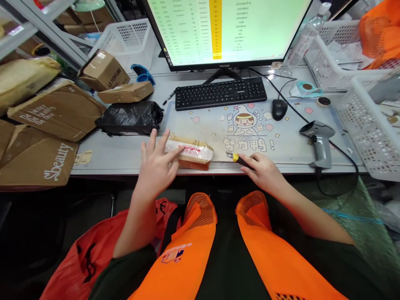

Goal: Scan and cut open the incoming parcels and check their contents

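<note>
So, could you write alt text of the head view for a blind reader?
A person's left hand is over a small package on a desk; the right hand holds a cutter. Behind are a keyboard and lit monitor; boxes lie left, a scanner right.

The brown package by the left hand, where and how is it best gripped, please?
Probably grip the package across its narrow width near the free right end, from above: it lies along the desk edge, the left hand over its left end.
</note>
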A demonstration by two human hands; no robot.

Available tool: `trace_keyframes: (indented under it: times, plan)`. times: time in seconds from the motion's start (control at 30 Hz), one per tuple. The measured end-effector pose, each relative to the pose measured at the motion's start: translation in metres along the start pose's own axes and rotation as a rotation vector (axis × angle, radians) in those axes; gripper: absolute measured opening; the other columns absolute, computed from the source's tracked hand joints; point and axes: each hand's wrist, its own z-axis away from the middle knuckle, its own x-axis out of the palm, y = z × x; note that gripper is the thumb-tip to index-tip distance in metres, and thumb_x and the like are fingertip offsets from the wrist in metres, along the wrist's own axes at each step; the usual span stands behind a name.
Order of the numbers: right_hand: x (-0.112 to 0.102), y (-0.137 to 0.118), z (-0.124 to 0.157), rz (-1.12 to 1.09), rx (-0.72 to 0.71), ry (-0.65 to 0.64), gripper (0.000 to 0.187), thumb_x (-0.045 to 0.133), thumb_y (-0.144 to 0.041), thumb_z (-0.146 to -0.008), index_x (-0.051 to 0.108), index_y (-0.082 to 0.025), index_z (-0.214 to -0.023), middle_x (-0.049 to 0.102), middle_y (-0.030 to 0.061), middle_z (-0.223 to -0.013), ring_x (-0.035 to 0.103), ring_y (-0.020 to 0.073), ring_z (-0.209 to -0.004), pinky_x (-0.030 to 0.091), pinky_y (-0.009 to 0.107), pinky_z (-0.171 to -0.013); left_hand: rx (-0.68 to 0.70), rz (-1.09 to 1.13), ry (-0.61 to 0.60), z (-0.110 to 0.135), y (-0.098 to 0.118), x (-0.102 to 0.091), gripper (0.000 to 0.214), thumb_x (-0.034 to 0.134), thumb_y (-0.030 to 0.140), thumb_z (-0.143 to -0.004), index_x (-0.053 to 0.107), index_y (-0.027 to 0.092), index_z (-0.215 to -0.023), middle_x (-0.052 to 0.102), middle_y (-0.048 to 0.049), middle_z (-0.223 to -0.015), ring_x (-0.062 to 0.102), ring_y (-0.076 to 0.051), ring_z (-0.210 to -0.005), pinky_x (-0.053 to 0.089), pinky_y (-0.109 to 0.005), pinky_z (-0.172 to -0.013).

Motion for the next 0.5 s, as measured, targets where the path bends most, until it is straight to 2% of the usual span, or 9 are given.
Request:
trace_keyframes:
  times: [0.07, 0.13, 0.2, 0.27, 0.33, 0.5]
  plan:
    - [0.004, -0.006, -0.007, 0.026, -0.100, -0.033, 0.046, 0.049, -0.041, -0.111, 0.065, -0.023, -0.150, 0.063, 0.0101, -0.096, 0.060, 0.0230, -0.083, 0.051, 0.034, -0.077, -0.071, -0.068, 0.066, 0.009, 0.031, 0.011, 0.052, 0.069, 0.035, -0.093, 0.065, 0.031, -0.144, 0.041, -0.0127, -0.171, 0.025, -0.048, -0.162, 0.012, -0.084, -0.126]
    - [0.009, -0.008, -0.012, 0.052, -0.175, -0.049, 0.045, 0.049, -0.043, -0.111, 0.066, -0.025, -0.149, 0.063, 0.0105, -0.098, 0.058, 0.0224, -0.082, 0.049, 0.034, -0.078, -0.119, -0.071, 0.135, 0.016, 0.059, 0.038, 0.077, 0.078, 0.048, -0.087, 0.052, 0.025, -0.155, 0.041, -0.0218, -0.168, 0.026, -0.053, -0.160, 0.015, -0.085, -0.123]
    - [0.013, -0.008, -0.018, 0.073, -0.228, -0.056, 0.044, 0.050, -0.044, -0.111, 0.067, -0.027, -0.149, 0.063, 0.0108, -0.100, 0.057, 0.0221, -0.083, 0.047, 0.033, -0.079, -0.159, -0.077, 0.268, 0.018, 0.073, 0.069, 0.091, 0.083, 0.056, -0.081, 0.045, 0.020, -0.155, 0.042, -0.0274, -0.164, 0.024, -0.054, -0.160, 0.019, -0.083, -0.123]
    - [0.015, -0.008, -0.025, 0.084, -0.256, -0.065, 0.044, 0.050, -0.043, -0.111, 0.067, -0.028, -0.149, 0.064, 0.0119, -0.104, 0.057, 0.0228, -0.088, 0.045, 0.034, -0.083, -0.144, -0.081, 0.407, 0.015, 0.068, 0.092, 0.087, 0.085, 0.055, -0.079, 0.045, 0.021, -0.149, 0.047, -0.0270, -0.156, 0.029, -0.052, -0.157, 0.024, -0.077, -0.124]
    - [0.013, -0.009, -0.034, 0.095, -0.285, -0.079, 0.045, 0.051, -0.044, -0.111, 0.066, -0.029, -0.150, 0.064, 0.0128, -0.107, 0.056, 0.0239, -0.092, 0.044, 0.034, -0.084, -0.067, -0.063, 0.488, 0.010, 0.055, 0.101, 0.080, 0.085, 0.053, -0.078, 0.046, 0.023, -0.142, 0.051, -0.0232, -0.147, 0.040, -0.047, -0.151, 0.031, -0.070, -0.123]
    - [0.008, -0.020, -0.056, 0.145, -0.384, -0.089, 0.047, 0.050, -0.048, -0.111, 0.063, -0.033, -0.153, 0.063, 0.0116, -0.099, 0.051, 0.0241, -0.087, 0.036, 0.035, -0.081, 0.109, 0.016, 0.447, 0.001, 0.027, 0.093, 0.078, 0.084, 0.051, -0.072, 0.043, 0.028, -0.135, 0.052, -0.0167, -0.139, 0.050, -0.042, -0.140, 0.039, -0.063, -0.119]
